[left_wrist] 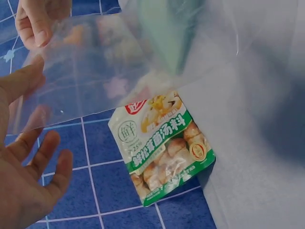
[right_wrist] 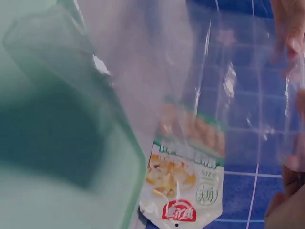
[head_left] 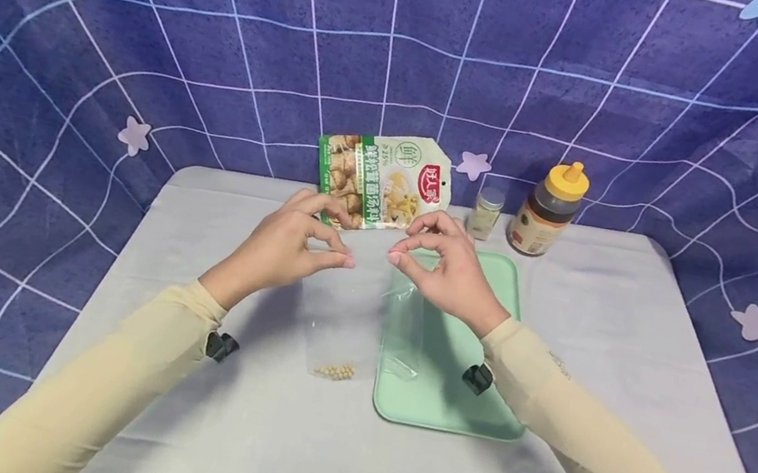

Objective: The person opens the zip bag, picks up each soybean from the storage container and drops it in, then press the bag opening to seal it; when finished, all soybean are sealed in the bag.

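A clear plastic bag (head_left: 346, 315) hangs over the table, with several small round beige beans (head_left: 334, 371) gathered at its bottom. My left hand (head_left: 301, 244) pinches the bag's upper edge between thumb and fingers. On the other side of that edge, my right hand (head_left: 442, 265) pinches it with thumb and forefinger. In the left wrist view the film (left_wrist: 86, 71) stretches between both hands. More clear plastic (head_left: 404, 338) lies over the tray's left side; I cannot tell whether it belongs to the same bag.
A pale green tray (head_left: 449, 416) lies under my right forearm. Behind my hands stands a green and white food packet (head_left: 385, 178) with mushroom pictures. To its right are a small capped jar (head_left: 485, 215) and a yellow-topped squeeze bottle (head_left: 547, 209), near the blue grid-patterned cloth (head_left: 430, 34).
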Tool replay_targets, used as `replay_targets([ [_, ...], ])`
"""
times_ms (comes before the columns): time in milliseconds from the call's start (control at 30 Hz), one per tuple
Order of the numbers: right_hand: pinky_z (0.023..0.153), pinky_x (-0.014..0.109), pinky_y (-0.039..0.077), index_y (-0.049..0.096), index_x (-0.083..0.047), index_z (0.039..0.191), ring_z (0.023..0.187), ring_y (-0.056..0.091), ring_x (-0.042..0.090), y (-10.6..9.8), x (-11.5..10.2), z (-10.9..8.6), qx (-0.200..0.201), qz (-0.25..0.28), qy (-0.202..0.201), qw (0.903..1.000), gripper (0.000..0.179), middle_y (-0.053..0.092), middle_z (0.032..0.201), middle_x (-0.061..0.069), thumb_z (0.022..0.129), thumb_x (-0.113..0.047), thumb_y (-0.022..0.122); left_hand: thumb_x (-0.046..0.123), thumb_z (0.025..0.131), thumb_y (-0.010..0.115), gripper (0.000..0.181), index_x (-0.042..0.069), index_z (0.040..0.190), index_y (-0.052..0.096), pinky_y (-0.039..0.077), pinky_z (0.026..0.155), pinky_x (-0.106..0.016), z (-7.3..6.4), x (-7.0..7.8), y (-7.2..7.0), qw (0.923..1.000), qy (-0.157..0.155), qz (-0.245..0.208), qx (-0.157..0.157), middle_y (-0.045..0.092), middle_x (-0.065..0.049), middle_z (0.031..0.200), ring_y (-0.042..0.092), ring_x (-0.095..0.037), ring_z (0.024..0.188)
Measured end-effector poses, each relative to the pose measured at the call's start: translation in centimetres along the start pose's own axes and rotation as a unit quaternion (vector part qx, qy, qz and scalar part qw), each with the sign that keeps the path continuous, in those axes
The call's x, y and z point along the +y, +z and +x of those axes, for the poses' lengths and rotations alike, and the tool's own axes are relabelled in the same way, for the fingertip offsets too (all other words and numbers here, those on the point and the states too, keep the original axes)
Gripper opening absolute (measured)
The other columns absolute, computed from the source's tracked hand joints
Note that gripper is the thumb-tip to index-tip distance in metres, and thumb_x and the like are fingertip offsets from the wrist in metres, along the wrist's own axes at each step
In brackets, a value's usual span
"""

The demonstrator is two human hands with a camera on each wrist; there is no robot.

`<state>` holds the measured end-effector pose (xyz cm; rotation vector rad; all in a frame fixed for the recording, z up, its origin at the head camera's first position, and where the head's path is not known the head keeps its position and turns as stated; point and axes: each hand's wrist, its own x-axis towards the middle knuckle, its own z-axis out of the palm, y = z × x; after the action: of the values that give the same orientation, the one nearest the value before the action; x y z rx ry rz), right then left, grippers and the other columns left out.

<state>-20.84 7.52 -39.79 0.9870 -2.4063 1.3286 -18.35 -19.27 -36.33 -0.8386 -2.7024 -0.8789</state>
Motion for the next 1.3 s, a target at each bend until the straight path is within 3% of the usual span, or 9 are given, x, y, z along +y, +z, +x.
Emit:
replay_targets([
  [167,0.094,0.051,0.025,0.080,-0.018,0.106,0.119,0.048,0.017,-0.2,0.0,0.3,-0.019,-0.024,-0.007,0.9995,0.024,0.058,0.119,0.001,0.085,-0.028,0.086,0.034,0.085,0.085,0.013,0.022,0.080,0.081,0.047,0.086,-0.044,0.1,0.1,0.1,0.9999,-0.010,0.007,0.002,0.062,0.002,0.121,0.048,-0.021,0.115],
  [300,0.094,0.053,0.023,0.081,-0.023,0.099,0.117,0.047,0.020,0.1,-0.6,0.6,-0.016,-0.043,-0.018,0.9988,0.017,0.057,0.120,-0.004,0.085,-0.031,0.086,0.033,0.085,0.085,0.013,0.021,0.080,0.081,0.046,0.088,-0.046,0.1,0.2,0.0,0.9999,-0.008,0.011,0.005,0.062,0.001,0.121,0.048,-0.022,0.115],
  [433,0.094,0.050,0.022,0.080,-0.025,0.089,0.113,0.045,0.021,0.4,-0.8,0.8,-0.010,-0.047,-0.017,0.9987,0.005,0.058,0.118,-0.006,0.086,-0.026,0.085,0.034,0.085,0.085,0.014,0.021,0.080,0.081,0.046,0.086,-0.045,0.1,0.3,0.0,0.9999,-0.003,0.015,0.005,0.062,0.002,0.121,0.048,-0.022,0.114],
  [533,0.094,0.049,0.021,0.078,-0.024,0.086,0.111,0.044,0.021,0.4,-0.9,0.9,0.002,-0.045,-0.030,0.9985,0.006,0.057,0.114,-0.005,0.087,-0.023,0.084,0.034,0.084,0.085,0.015,0.021,0.079,0.081,0.047,0.082,-0.044,0.2,0.3,0.0,0.9998,0.002,0.021,0.008,0.062,0.001,0.121,0.048,-0.021,0.112],
  [667,0.094,0.048,0.020,0.078,-0.023,0.086,0.110,0.043,0.018,0.4,-0.8,1.0,0.003,-0.048,-0.033,0.9983,0.005,0.056,0.110,-0.005,0.088,-0.022,0.083,0.035,0.084,0.086,0.015,0.022,0.078,0.080,0.048,0.078,-0.043,0.3,0.4,0.1,0.9996,-0.004,0.028,0.006,0.063,0.001,0.122,0.049,-0.021,0.112],
  [833,0.094,0.050,0.019,0.082,-0.024,0.094,0.111,0.045,0.020,0.2,-0.6,0.9,-0.031,-0.062,-0.016,0.9975,0.009,0.057,0.115,-0.008,0.085,-0.026,0.085,0.035,0.085,0.085,0.015,0.022,0.079,0.081,0.048,0.086,-0.048,0.3,0.3,0.4,0.9992,-0.025,0.028,-0.010,0.061,0.000,0.126,0.046,-0.023,0.120],
  [967,0.092,0.052,0.019,0.082,-0.025,0.096,0.111,0.045,0.020,0.4,-1.1,1.0,-0.046,-0.084,-0.043,0.9945,0.014,0.058,0.121,-0.007,0.086,-0.035,0.084,0.034,0.084,0.085,0.015,0.021,0.080,0.081,0.048,0.085,-0.048,0.2,0.2,0.5,0.9993,-0.019,0.031,-0.007,0.061,-0.001,0.125,0.047,-0.024,0.117],
  [1067,0.091,0.052,0.020,0.081,-0.027,0.089,0.107,0.045,0.018,0.6,-1.6,0.9,-0.034,-0.088,-0.059,0.9938,0.010,0.059,0.119,-0.009,0.086,-0.037,0.083,0.035,0.084,0.086,0.016,0.021,0.079,0.081,0.048,0.082,-0.046,0.2,0.3,0.4,0.9993,-0.007,0.036,0.000,0.061,0.000,0.123,0.048,-0.023,0.114],
  [1300,0.090,0.051,0.020,0.080,-0.025,0.086,0.106,0.046,0.017,0.8,-1.8,0.8,-0.001,-0.073,-0.070,0.9949,0.006,0.058,0.111,-0.007,0.086,-0.027,0.085,0.042,0.080,0.088,0.032,0.018,0.099,0.083,0.046,0.091,-0.048,0.1,0.8,0.4,0.9994,0.008,0.033,0.010,0.057,-0.002,0.130,0.045,-0.026,0.121],
])
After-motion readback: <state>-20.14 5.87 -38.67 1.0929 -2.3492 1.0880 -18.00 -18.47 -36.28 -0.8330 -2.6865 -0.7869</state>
